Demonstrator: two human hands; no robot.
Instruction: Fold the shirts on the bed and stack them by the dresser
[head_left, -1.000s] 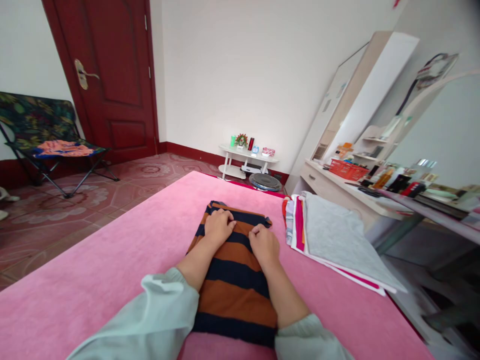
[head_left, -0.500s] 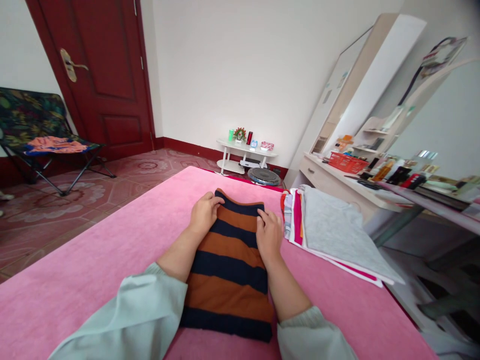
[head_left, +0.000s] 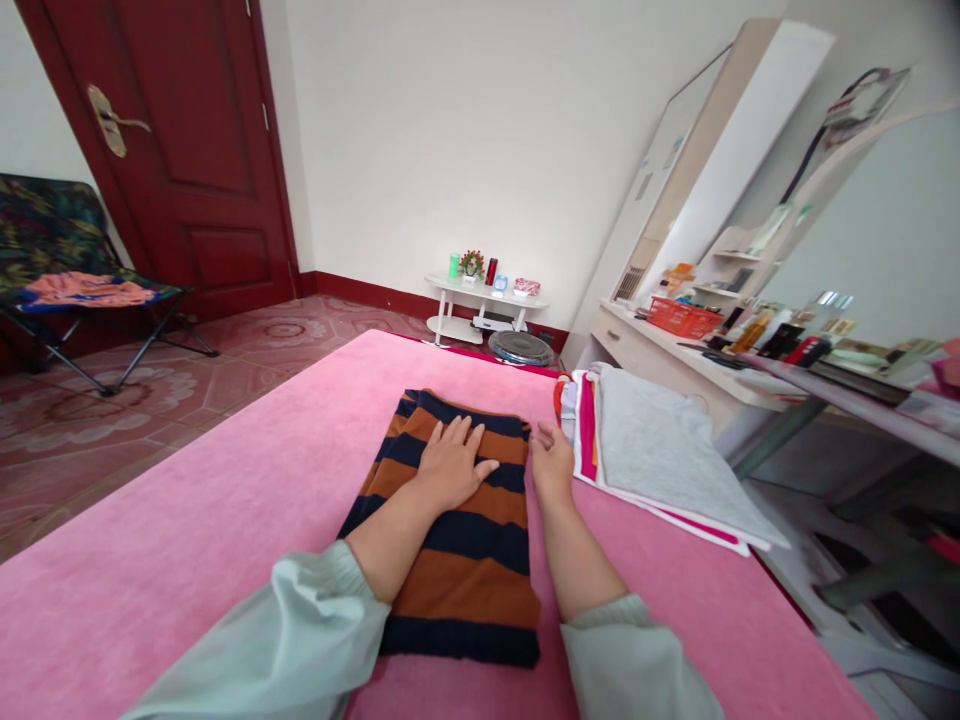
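The garment (head_left: 465,595), striped in brown and navy, lies folded on the pink cover (head_left: 225,520), in front of the person, its stripes running crosswise. Its left side shows a layer reaching out past the top one. The left hand (head_left: 452,468) rests palm down on its upper part, fingers spread and gripping nothing. The right hand (head_left: 553,468) is at its right edge, close to the far corner, with fingers bent; whether they pinch the fabric I cannot tell. Both forearms come out of pale green sleeves (head_left: 300,640).

Just right of that hand is a pile (head_left: 660,430) of folded clothes, grey on top, with white, magenta and orange edges showing. Beyond it stands a dresser (head_left: 611,335) bearing a red basket (head_left: 684,318) and bottles (head_left: 750,332), beside a tall cabinet (head_left: 750,110). Past the cover's far edge, a low white table (head_left: 480,290) holds a plant (head_left: 471,263) and a red can (head_left: 491,271). Far left, a folding chair (head_left: 45,220) with orange cloth (head_left: 90,290) on it stands near a dark red door (head_left: 202,150)
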